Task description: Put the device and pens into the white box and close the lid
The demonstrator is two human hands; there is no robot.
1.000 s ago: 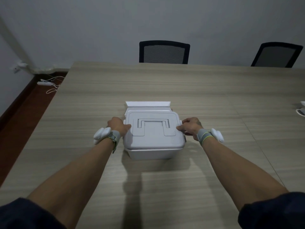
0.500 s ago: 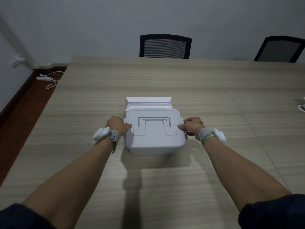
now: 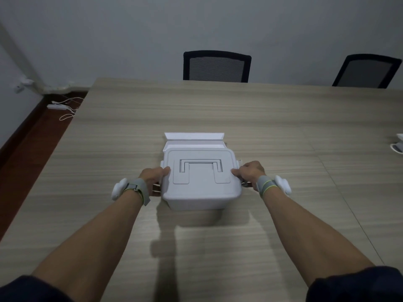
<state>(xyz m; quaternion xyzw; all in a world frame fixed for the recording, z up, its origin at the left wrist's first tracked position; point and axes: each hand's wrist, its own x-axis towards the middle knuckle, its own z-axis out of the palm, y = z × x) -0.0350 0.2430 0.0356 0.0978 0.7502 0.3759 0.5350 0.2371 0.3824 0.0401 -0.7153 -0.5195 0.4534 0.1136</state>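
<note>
The white box (image 3: 196, 201) stands on the wooden table (image 3: 272, 118) in front of me, with its lid (image 3: 201, 188) lying flat on top and the recessed handle folded down. My left hand (image 3: 153, 176) presses against the lid's left edge, thumb on top. At the lid's right edge my right hand (image 3: 250, 173) does the same, fingers over the side latch. No device or pens show; the box's inside is hidden by the lid.
A flat white carton (image 3: 194, 139) with its flap raised lies right behind the box. Two black mesh chairs (image 3: 217, 66) (image 3: 366, 71) stand at the far side. A white object (image 3: 398, 144) sits at the table's right edge. A power strip (image 3: 57, 106) lies on the floor at left.
The lid has come down from slightly raised at the front to flat on the box. Both hands stayed at its sides.
</note>
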